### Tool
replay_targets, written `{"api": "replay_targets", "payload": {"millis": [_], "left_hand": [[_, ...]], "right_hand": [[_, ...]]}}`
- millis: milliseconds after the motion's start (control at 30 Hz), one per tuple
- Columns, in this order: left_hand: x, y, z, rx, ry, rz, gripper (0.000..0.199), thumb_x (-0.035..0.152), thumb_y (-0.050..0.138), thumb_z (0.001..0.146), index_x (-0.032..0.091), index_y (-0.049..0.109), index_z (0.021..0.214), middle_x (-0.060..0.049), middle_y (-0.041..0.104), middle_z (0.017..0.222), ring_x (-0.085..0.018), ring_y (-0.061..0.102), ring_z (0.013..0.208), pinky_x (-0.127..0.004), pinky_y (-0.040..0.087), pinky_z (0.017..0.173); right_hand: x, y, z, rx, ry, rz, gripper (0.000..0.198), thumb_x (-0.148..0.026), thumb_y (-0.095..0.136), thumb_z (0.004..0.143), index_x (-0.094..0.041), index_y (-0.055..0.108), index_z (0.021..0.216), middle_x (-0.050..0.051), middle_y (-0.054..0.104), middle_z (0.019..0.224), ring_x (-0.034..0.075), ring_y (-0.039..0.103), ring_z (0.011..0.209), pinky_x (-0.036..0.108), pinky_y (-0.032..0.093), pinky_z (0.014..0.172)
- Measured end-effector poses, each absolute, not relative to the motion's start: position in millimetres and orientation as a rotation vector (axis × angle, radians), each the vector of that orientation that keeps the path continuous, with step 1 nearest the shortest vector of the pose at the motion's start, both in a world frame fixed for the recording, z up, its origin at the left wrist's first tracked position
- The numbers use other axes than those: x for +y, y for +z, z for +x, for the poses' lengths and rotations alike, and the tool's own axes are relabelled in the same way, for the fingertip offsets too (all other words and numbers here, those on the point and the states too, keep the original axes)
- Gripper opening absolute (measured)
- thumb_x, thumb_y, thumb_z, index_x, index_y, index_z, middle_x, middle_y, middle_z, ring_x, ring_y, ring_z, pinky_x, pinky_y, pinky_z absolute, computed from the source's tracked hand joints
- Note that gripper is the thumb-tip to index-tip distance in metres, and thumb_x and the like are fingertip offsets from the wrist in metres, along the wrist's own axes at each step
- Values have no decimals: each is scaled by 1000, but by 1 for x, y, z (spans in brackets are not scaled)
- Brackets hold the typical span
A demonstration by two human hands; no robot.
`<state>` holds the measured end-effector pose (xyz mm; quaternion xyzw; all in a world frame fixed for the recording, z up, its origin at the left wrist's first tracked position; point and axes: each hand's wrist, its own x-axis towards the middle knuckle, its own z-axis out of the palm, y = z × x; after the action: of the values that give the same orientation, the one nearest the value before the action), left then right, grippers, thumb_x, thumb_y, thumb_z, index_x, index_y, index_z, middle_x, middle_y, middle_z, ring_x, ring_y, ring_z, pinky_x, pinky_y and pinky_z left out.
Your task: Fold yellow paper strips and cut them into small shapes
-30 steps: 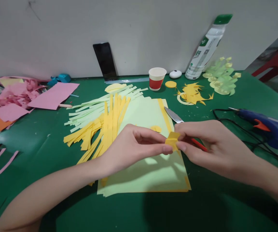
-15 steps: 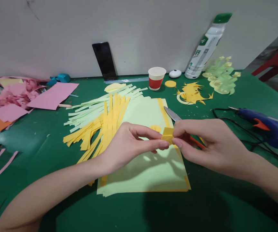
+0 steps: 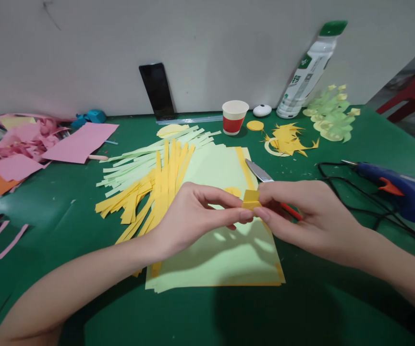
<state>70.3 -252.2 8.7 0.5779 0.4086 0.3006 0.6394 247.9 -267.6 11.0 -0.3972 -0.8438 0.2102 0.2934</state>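
Note:
A small folded piece of yellow paper point(image 3: 251, 197) is pinched between both hands above the pale green paper sheets point(image 3: 207, 264). My left hand point(image 3: 202, 211) grips its left side between thumb and fingers; my right hand point(image 3: 301, 209) pinches its right side, thumb tip close to the left thumb. Behind the right fingers lie scissors point(image 3: 258, 170), their blades showing and the orange-red handle partly hidden. A small yellow paper disc point(image 3: 232, 191) rests on the sheets just beyond my fingers. Yellow paper strips point(image 3: 166, 178) lie across the sheets' left side.
Light green strips point(image 3: 131, 168) fan out at left, with pink paper point(image 3: 83, 142) farther over. Along the wall stand a phone point(image 3: 157, 91), a paper cup point(image 3: 235, 117) and a bottle point(image 3: 310, 72). A blue glue gun point(image 3: 398, 185) with its black cable lies at right.
My right thumb has shifted slightly left and down, closer to my left thumb along the lower edge of the yellow paper. Both hands still hold it.

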Motion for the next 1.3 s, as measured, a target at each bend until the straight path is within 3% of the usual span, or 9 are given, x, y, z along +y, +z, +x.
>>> {"api": "replay_targets", "payload": {"millis": [167,267,467,633,867,1300], "left_hand": [[-252,10,71,927,694,1297,2,18,71,66,17,70,67,3,68,65,-6,59,56,-14,50,54],[-249,10,69,891,711,1328,8,20,72,66,18,69,73,4,67,72,-6,60,63,-14,50,58],[-245,7,67,825,682,1372,10,25,65,75,17,67,71,5,65,66,-3,57,64,-11,47,62],[-243,5,67,822,641,1319,9,25,67,73,17,67,72,4,66,67,-4,59,65,-12,47,63],[-246,6,67,834,585,1314,8,24,68,72,17,68,68,5,65,67,-3,55,63,-12,44,61],[-245,5,66,862,528,1323,5,19,72,67,19,68,70,5,66,70,-4,56,63,-13,44,59]], "right_hand": [[-265,12,248,-2176,715,-1052,24,-13,42,82,-18,42,58,-6,35,48,5,29,42,19,22,39],[-264,12,249,-2125,762,-1060,24,-12,43,80,-18,41,57,-7,32,48,5,27,43,20,20,39],[-260,11,251,-2186,905,-1089,22,-10,45,74,-17,41,53,-6,32,46,5,26,43,20,20,39],[-259,12,252,-2201,896,-1098,18,-10,46,73,-17,46,56,-5,38,46,5,30,43,19,25,41],[-257,13,255,-2368,846,-907,21,-11,48,74,-17,42,56,-7,30,47,4,23,43,19,20,39],[-255,12,259,-2449,870,-930,23,-15,51,76,-17,42,56,-7,27,49,5,24,45,19,21,40]]}}
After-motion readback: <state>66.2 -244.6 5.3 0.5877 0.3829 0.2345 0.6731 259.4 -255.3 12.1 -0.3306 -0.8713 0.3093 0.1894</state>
